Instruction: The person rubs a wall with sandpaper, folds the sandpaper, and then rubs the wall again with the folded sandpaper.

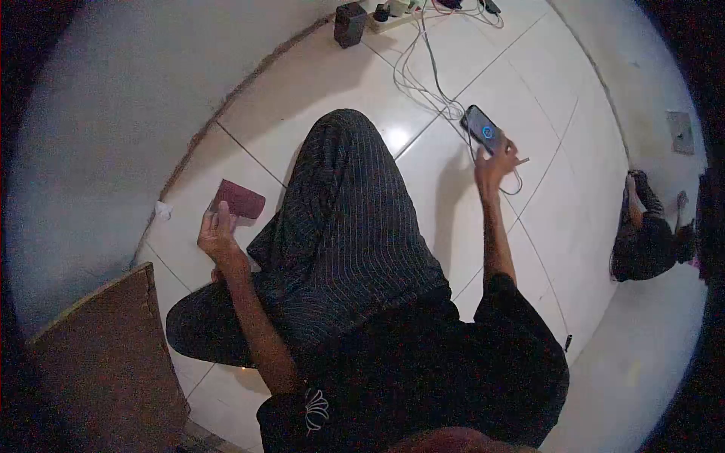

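Note:
My left hand (pixel 217 236) is closed on a maroon, flat rectangular piece (pixel 242 199), with its fingers at the piece's lower left edge, left of my raised knee. Out to the right, my right hand (pixel 494 166) grips the lower end of a dark phone (pixel 480 127) low over the tiles. A blue ring glows on the phone's screen. A thin white cable (pixel 519 183) loops below that hand, and a short, thin stick-like piece (pixel 522 161) pokes out beside its fingers.
Tangled cables (pixel 423 83) run back to a power strip (pixel 394 19) by the far wall. Near it stands a dark box (pixel 350 25). A brown board (pixel 106 355) leans at lower left, and a mirror-like reflection of a person (pixel 648 234) shows at right.

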Demonstrator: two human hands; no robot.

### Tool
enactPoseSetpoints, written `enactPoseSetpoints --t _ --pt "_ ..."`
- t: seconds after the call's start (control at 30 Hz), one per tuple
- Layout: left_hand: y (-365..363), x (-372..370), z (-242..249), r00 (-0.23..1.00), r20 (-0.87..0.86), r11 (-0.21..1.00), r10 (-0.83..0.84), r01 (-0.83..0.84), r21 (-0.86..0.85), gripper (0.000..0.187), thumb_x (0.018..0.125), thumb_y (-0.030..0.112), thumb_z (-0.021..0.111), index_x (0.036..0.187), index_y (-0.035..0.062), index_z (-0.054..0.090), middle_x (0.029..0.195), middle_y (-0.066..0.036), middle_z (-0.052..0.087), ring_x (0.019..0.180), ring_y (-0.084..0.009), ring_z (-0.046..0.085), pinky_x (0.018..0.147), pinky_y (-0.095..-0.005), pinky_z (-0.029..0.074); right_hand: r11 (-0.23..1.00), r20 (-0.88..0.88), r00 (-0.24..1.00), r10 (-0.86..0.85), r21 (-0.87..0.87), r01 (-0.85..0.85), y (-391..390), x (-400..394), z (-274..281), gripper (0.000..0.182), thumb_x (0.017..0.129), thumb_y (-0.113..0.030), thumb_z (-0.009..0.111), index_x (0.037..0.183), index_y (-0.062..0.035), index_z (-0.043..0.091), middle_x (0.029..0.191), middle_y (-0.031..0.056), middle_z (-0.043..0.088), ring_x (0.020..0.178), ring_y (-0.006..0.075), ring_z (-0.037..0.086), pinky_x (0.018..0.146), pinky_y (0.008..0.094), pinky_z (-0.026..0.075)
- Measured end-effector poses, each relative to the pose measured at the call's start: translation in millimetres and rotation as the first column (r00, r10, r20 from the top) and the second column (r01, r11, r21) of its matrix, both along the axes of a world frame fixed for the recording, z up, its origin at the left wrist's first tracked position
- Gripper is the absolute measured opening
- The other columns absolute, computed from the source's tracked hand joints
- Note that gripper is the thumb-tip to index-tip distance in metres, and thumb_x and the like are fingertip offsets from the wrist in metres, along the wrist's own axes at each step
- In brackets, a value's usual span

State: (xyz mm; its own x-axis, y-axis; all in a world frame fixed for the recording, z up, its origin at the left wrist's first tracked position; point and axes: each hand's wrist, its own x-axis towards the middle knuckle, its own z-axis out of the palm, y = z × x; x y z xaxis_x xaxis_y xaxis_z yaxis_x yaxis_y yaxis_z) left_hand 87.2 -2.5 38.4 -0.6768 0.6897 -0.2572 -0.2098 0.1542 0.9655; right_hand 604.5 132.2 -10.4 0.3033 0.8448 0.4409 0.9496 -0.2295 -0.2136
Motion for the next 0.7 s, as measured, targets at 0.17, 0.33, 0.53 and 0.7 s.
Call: enactPoseSetpoints --t 0.17,0.33,0.53,0.7 --pt "0.1 6.2 7.5 0.996 -0.041 0.997 -0.083 0.083 -0.004 0.029 0.088 0.014 0.069 0.11 -0.0043 0.062 0.102 -0.011 0.066 0.09 -0.017 0.064 0.078 -0.0306 0.054 0.795 -0.443 0.661 0.606 0.319 -0.515 -23.2 -195.2 88.3 0.041 0.08 -0.002 0.068 0.119 -0.0033 0.057 0.118 0.0142 0.059 0.115 0.0324 0.051 0.102 0.0421 0.036" --pt "-4.3 8.3 17.7 0.99 0.046 0.989 -0.137 0.134 0.061 0.029 0.091 0.014 0.066 0.113 -0.0046 0.062 0.104 -0.01 0.067 0.089 -0.0146 0.063 0.079 -0.0272 0.052 0.389 -0.603 0.185 0.776 0.227 -0.893 -70.6 -338.5 111.1 0.06 0.08 -0.015 0.068 0.134 -0.0081 0.045 0.131 0.0194 0.046 0.116 0.0388 0.043 0.102 0.0494 0.036" --pt "-9.7 7.0 35.7 0.994 -0.066 0.995 -0.089 0.092 0.039 0.037 0.092 0.021 0.066 0.119 -0.0037 0.059 0.112 -0.01 0.064 0.1 -0.0156 0.06 0.085 -0.0283 0.049 0.22 -0.753 0.027 0.657 0.158 -0.963 -85.3 -398.2 81.0 0.084 0.081 -0.008 0.071 0.149 -0.0074 0.022 0.142 0.0244 0.036 0.127 0.0391 0.041 0.109 0.0464 0.035" --pt "-9.0 11.4 45.7 0.992 0.114 0.981 0.048 -0.069 0.183 0.039 0.091 0.022 0.067 0.119 -0.0047 0.059 0.11 -0.01 0.064 0.101 -0.0148 0.059 0.087 -0.0289 0.048 0.176 -0.892 -0.082 0.445 0.177 -0.968 -83.1 -391.5 80.8 0.078 0.086 -0.008 0.068 0.148 -0.0002 0.021 0.141 0.0219 0.041 0.121 0.0324 0.05 0.101 0.0387 0.044"
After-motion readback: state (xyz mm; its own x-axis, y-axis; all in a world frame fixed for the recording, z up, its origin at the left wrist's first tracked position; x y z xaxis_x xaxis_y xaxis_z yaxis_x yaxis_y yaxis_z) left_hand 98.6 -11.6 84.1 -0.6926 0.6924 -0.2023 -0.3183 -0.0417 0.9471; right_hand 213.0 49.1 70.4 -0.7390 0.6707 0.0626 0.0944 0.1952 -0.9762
